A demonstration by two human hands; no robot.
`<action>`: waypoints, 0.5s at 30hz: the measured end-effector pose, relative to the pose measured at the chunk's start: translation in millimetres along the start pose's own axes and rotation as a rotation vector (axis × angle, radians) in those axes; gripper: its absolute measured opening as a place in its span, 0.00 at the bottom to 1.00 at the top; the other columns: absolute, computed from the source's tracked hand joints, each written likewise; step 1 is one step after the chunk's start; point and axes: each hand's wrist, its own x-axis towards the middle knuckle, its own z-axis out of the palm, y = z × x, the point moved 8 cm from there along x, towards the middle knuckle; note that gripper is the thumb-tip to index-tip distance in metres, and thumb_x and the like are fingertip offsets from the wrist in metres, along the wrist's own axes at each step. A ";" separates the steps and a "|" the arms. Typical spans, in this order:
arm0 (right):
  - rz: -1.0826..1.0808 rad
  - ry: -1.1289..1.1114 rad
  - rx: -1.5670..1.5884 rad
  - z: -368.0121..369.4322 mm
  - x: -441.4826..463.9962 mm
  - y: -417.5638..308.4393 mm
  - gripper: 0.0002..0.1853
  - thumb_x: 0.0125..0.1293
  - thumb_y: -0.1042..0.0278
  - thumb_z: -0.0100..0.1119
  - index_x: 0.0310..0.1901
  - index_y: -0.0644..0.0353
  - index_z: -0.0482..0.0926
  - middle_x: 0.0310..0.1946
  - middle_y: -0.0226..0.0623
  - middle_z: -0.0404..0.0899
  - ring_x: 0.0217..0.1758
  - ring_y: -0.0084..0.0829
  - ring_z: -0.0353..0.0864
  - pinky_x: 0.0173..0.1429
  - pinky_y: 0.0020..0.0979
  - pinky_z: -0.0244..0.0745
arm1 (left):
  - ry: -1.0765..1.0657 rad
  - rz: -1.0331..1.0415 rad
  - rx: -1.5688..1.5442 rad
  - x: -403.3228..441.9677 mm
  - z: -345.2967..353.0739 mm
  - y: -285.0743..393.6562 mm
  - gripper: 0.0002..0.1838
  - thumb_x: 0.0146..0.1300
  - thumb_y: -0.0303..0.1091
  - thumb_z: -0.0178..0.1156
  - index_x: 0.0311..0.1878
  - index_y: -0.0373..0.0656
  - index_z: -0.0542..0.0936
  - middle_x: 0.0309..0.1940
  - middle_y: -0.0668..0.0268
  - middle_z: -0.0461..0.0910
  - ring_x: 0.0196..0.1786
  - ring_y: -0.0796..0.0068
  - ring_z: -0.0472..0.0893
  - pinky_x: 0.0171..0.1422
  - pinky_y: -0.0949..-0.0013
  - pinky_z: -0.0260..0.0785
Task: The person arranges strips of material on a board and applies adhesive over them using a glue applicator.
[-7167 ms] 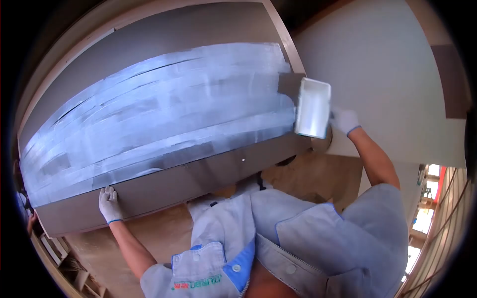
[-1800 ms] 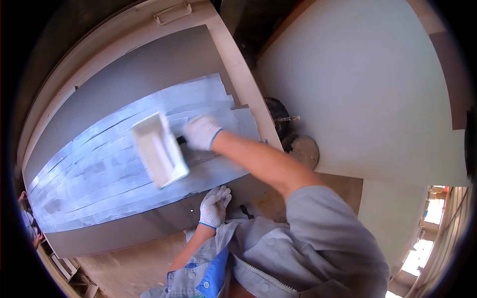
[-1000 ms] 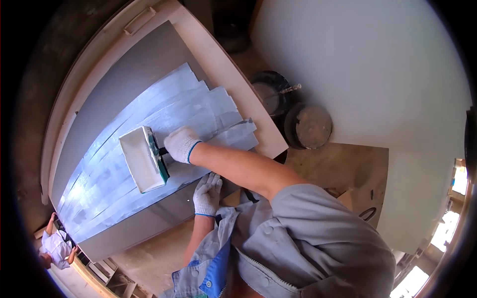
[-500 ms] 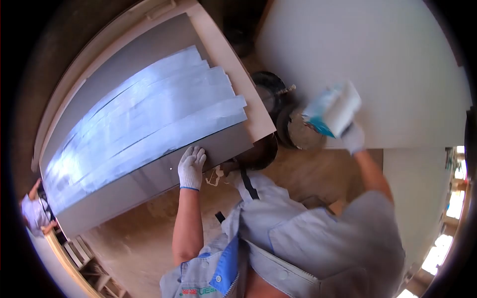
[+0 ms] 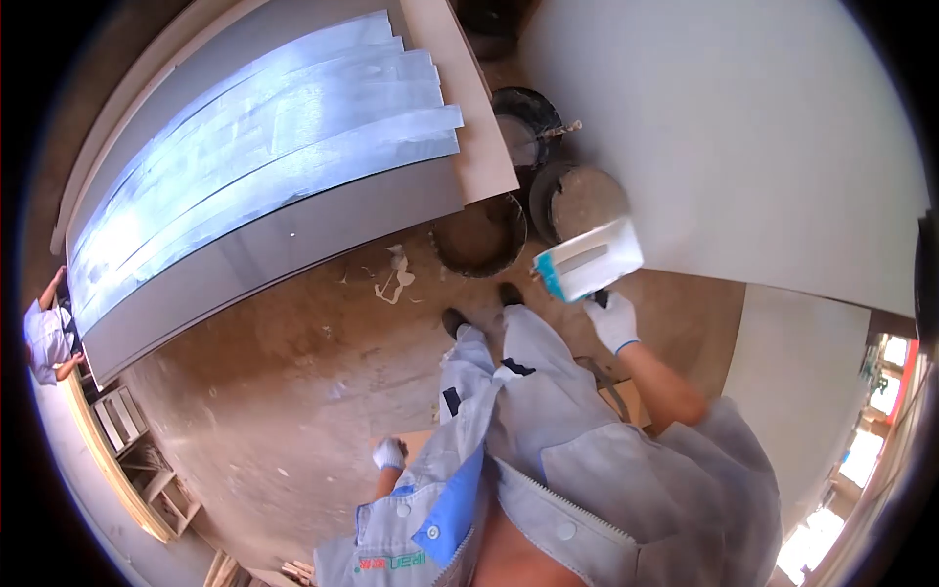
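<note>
In my right hand (image 5: 614,319), white-gloved, is a white box-like hand tool (image 5: 608,256) with a slot-like recess and a teal end, gripped by its dark handle. It hangs tilted near the rim of a dark bucket (image 5: 544,210) with grey-brown contents. My left hand (image 5: 390,453), also gloved, is low beside my waist, fingers curled and apparently holding nothing. Ahead on the left lies a grey panel (image 5: 381,201), partly covered by shiny, wet-looking pale strips (image 5: 284,127).
Other dark tubs (image 5: 479,256) stand on the floor between the panel stack and a large pale board (image 5: 724,147). White spill marks (image 5: 394,279) are on the floor. Another person (image 5: 49,338) stands at the panel's far left end. Wooden racks (image 5: 156,489) stand at lower left.
My left hand has left the grey panel's edge and dropped to my side. My right hand has brought the white tool down and left, closer to the bucket. The view has shifted.
</note>
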 end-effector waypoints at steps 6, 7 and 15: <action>-0.147 -0.354 -0.363 57.7 64.6 -41.1 0.26 0.70 0.44 0.65 0.51 0.63 0.86 0.47 0.61 0.90 0.55 0.62 0.90 0.62 0.57 0.83 | 0.056 -0.479 -1.187 -50.0 87.0 23.9 0.13 0.65 0.34 0.71 0.49 0.35 0.90 0.35 0.59 0.89 0.40 0.68 0.89 0.44 0.64 0.83; -0.179 -0.368 -0.373 68.3 76.7 -36.5 0.25 0.68 0.44 0.65 0.49 0.62 0.87 0.48 0.60 0.90 0.55 0.61 0.90 0.62 0.57 0.83 | 0.070 -0.383 -1.115 -46.5 63.9 47.7 0.15 0.67 0.31 0.70 0.53 0.32 0.89 0.37 0.58 0.89 0.40 0.69 0.88 0.44 0.66 0.82; -0.004 -0.372 -0.363 64.0 181.9 25.8 0.26 0.69 0.44 0.64 0.52 0.62 0.87 0.52 0.60 0.90 0.59 0.60 0.89 0.66 0.56 0.82 | 0.061 -0.411 -1.733 -31.8 -30.4 290.5 0.23 0.75 0.26 0.64 0.71 0.28 0.79 0.52 0.59 0.88 0.43 0.73 0.87 0.45 0.70 0.81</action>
